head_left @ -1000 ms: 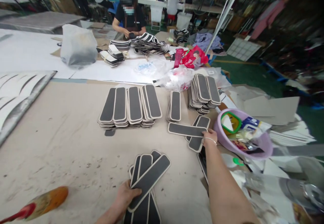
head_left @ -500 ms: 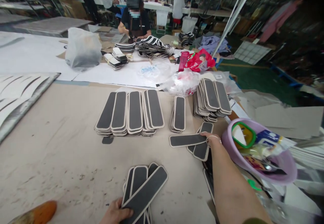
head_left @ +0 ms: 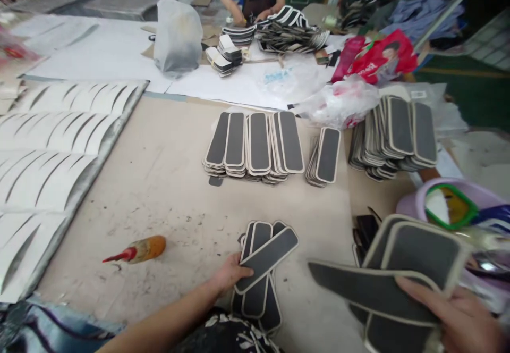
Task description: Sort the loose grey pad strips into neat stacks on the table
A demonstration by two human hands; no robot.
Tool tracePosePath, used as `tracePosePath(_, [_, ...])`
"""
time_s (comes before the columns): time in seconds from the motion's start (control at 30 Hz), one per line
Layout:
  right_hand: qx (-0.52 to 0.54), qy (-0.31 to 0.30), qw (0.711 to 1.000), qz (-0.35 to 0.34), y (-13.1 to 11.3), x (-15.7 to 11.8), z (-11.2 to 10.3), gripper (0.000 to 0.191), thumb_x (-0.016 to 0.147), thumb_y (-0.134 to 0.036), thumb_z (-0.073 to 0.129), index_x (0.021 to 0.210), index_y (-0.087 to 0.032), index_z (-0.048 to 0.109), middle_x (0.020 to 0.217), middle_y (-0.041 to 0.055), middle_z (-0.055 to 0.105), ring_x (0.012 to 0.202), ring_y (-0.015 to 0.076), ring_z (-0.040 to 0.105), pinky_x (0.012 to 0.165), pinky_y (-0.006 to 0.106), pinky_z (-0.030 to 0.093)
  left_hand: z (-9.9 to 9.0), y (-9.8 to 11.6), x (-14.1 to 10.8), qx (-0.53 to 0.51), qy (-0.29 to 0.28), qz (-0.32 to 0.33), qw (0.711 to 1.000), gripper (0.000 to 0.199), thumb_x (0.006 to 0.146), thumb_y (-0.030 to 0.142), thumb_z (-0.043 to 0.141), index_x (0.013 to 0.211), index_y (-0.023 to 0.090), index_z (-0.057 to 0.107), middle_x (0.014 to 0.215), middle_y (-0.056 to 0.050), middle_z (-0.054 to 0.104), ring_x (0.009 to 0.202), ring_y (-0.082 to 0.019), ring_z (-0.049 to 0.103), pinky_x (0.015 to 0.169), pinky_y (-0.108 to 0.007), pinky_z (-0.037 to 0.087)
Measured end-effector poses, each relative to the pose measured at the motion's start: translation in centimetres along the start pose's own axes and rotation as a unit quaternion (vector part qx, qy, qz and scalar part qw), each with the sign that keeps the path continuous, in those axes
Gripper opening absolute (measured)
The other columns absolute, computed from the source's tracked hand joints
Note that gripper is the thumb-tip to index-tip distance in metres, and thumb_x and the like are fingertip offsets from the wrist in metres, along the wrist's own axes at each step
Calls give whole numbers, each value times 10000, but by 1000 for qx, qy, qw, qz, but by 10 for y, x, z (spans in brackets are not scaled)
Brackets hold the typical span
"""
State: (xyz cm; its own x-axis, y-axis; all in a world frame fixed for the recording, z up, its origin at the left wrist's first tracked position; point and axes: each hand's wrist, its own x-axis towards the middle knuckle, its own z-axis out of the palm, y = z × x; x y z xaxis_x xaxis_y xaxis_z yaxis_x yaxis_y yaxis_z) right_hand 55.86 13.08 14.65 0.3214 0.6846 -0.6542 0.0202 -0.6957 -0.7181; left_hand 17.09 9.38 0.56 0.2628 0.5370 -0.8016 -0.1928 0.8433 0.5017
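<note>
Left hand point(head_left: 229, 274) pinches crossed strips point(head_left: 271, 254) on the tabletop point(head_left: 191, 201), probably to steady them. Right hand point(head_left: 458, 310) clamps fanned strips point(head_left: 370, 289), thumb on top, likely against slipping.

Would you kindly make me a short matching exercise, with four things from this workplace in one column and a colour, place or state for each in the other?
Things:
1. Red bag
2. Bottle
3. Left hand
4. Basin

Descriptions:
A. Lying on its side, with a red tip
B. Lilac, at the right
C. Showing a printed figure, towards the far side
D. Thumb on a dark strip with a pale border

Right pairs: 1-C, 2-A, 3-D, 4-B
</note>
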Motion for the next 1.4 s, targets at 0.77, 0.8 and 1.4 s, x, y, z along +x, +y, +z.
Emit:
tracePosePath(0.77, [-103,-70,992,-31,131,-42,203,469,642,-540,641,895,-145,650,860,86,724,810,266,681,733,378,534,38,-10,-28,-56,-146,8,988,658,562,325,779,1153,134,560,961,-131,684,832,-266,650,809,-410,482])
tracePosePath(0.8, [-105,-76,990,-48,125,-43,200,455,623,-525,662,886,-153,652,841,70,724,792,256,680,720,369,535,39,-8,-33,-71,-173,13,982,683,580,334,770,1194,157,529,1005,-129,672,875,-274,643,823,-416,477])
tracePosePath(1.4, [-525,13,829,-192,100,-40,184,418,637,-124,599,1049,-171,543,972,121,609,915,272,577,744,351,441,51,1,-20,133,-30,-28,990,716,589,383,697,1196,93,451,1183,-170,558,1132,-286,497,883,-372,404])
